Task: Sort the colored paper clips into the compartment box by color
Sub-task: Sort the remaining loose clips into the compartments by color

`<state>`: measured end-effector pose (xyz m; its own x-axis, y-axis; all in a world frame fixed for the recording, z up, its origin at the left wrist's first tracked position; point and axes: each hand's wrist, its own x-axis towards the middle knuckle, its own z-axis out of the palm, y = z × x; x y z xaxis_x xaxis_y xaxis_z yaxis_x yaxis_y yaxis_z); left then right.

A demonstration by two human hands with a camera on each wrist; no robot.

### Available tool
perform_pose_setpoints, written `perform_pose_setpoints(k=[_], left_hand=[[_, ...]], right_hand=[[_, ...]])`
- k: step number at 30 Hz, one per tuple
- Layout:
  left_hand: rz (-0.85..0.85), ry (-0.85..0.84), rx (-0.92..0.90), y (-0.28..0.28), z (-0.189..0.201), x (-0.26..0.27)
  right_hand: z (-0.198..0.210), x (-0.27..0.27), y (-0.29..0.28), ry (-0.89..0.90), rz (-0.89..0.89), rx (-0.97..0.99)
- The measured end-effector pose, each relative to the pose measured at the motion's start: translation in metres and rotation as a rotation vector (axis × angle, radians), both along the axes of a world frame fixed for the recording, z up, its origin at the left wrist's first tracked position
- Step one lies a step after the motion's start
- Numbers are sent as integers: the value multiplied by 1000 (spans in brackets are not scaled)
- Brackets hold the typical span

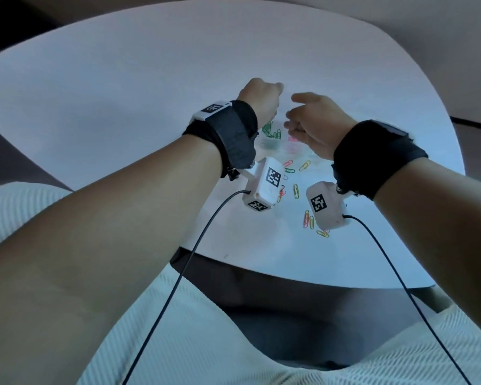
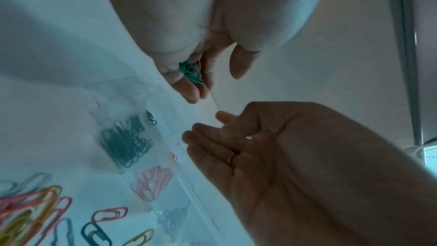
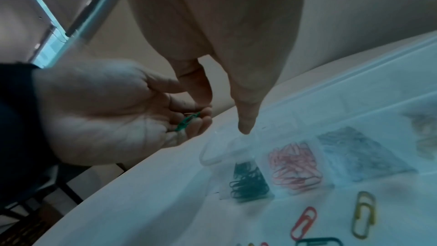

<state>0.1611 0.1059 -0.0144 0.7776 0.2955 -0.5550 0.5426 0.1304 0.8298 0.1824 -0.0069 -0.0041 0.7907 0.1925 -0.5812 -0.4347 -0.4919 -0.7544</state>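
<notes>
My left hand hovers over the far left end of the clear compartment box and holds a small bunch of green paper clips in its curled fingers. The same green clips show against its fingers in the right wrist view. My right hand hangs just to the right of it, fingers relaxed and apart, with nothing in it. Below, one compartment holds green clips, and its neighbour holds pink clips. Loose clips in mixed colours lie on the white table nearer to me.
A red clip and a yellow clip lie just in front of the box. More loose clips sit under the right wrist camera. Black cables trail from both wrist cameras over the table's near edge.
</notes>
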Motion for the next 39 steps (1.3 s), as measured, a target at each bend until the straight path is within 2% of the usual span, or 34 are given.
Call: perform_pose_setpoints(k=[4, 10, 16, 20, 24, 26, 31, 39], left_hand=[[-142, -18, 121, -7, -4, 0], [-291, -63, 123, -14, -6, -13], [-326, -340, 457, -34, 10, -29], [-569, -326, 659, -51, -11, -46], [-890, -282, 839, -60, -53, -56], [-978, -285, 899, -57, -70, -57], [-933, -335, 995, -44, -88, -56], [-903, -246, 1047, -44, -85, -52]], right_hand=[[4, -7, -22, -124, -9, -2], [2, -23, -76, -170, 21, -33], [-10, -41, -122, -283, 269, -326], [-25, -62, -138, -362, 457, -584], [-44, -84, -150, -359, 530, -639], [-53, -92, -154, -357, 518, -645], [-67, -98, -155, -360, 474, -692], [-75, -86, -146, -343, 467, -789]])
